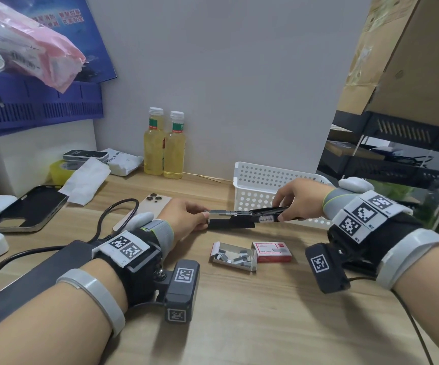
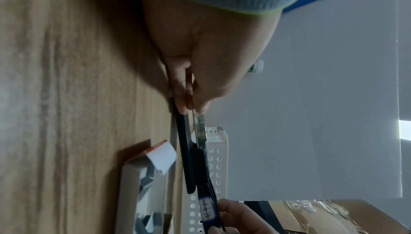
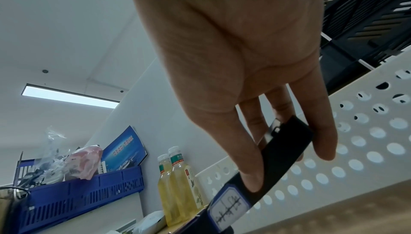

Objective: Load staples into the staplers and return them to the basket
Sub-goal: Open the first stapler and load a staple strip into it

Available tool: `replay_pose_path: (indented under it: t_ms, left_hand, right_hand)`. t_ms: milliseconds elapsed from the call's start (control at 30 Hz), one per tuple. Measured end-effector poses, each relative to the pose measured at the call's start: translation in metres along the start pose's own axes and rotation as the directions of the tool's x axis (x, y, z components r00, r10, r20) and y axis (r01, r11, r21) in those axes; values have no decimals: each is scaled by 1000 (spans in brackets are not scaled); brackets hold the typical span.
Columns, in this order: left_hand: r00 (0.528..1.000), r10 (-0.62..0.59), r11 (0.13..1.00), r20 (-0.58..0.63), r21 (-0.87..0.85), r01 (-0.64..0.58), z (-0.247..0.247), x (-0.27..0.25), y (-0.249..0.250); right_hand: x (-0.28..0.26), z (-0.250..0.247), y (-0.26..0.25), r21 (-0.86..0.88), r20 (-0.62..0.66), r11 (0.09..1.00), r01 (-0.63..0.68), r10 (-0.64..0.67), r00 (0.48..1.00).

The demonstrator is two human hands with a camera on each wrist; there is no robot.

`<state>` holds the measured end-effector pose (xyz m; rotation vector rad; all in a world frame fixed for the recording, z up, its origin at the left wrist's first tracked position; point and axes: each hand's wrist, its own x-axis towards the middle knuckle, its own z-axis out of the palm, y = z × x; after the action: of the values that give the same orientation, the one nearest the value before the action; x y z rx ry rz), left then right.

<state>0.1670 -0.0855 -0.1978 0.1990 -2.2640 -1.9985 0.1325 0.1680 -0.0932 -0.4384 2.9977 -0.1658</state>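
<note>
A black stapler [image 1: 242, 218] is held above the wooden desk between both hands, its top arm swung open so the metal staple channel [image 1: 223, 212] shows. My left hand [image 1: 186, 216] pinches the front end of the base and channel [image 2: 199, 123]. My right hand [image 1: 296, 200] grips the opened top arm [image 3: 282, 151], thumb along its side. An open tray of loose staple strips [image 1: 235, 256] and its red box sleeve [image 1: 271, 252] lie on the desk just below. The white perforated basket [image 1: 263, 180] stands behind the stapler.
Two bottles of yellow liquid [image 1: 164, 146] stand at the wall. A phone [image 1: 147, 209], a black phone case [image 1: 28, 209], cables, tape and tissue lie at the left. A blue crate [image 1: 39, 106] sits on a white box; dark shelving stands at the right.
</note>
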Motion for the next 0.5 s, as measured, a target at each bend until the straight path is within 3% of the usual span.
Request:
replay_pose_path:
  t_ms: [167,267,500]
  left_hand:
    - [1000,6,999,2,33,-6,1,2,-2]
    - [1000,15,999,8,35,-15,1,2,-3]
    - [1000,12,999,21,33,-13,0,3,-5]
  right_hand:
    - [1,2,-3,-64,30,998,-12,14,999]
    - [0,-1,-7,-64,-14,998,-16,15,1000]
    - [4,-3,-31,205,-220,968,142,-96,971]
